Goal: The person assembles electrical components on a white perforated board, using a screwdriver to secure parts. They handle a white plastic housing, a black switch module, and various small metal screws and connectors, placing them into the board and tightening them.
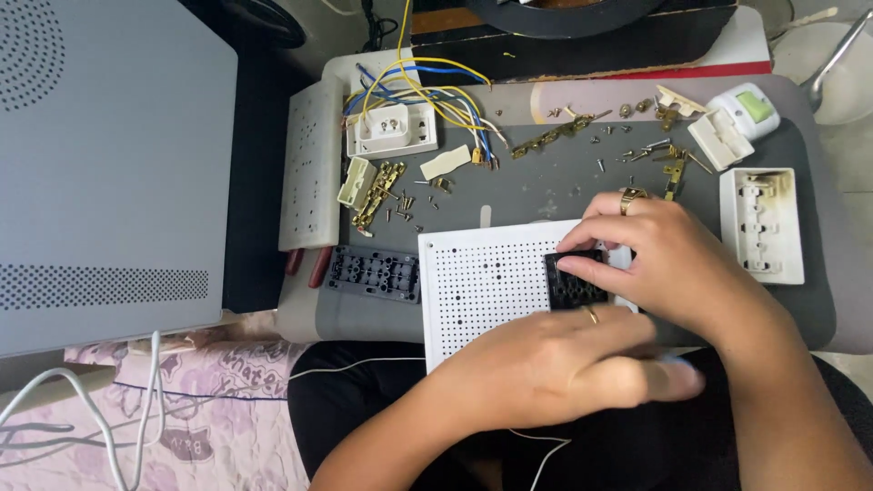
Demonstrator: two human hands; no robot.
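Head view, near to far. Left hand [555, 368] lies low across the near edge of the white perforated panel [491, 273], fingers together and extended rightward; their tips are motion-blurred, and whether they press or grip anything cannot be told. Right hand [668, 264] reaches in from the right, fingers curled narrowly onto the black grid block [573, 284], which sits on the panel's right part; a ringed finger rests along its far edge, the thumb side is hidden. The block lies directly under the right fingertips and just beyond the left hand's knuckles; its long axis appears to run near-to-far, though the hands cover much of it. The right hand is the nearer of the two to it.

Left of the panel, a second black grid piece [373, 273] lies on the grey mat [546, 177]. Further back: scattered brass contacts [555, 135] and screws, a white socket [393, 129] with yellow and blue wires [427, 82], a long white strip cover [311, 164], and at right a white socket base [762, 223].
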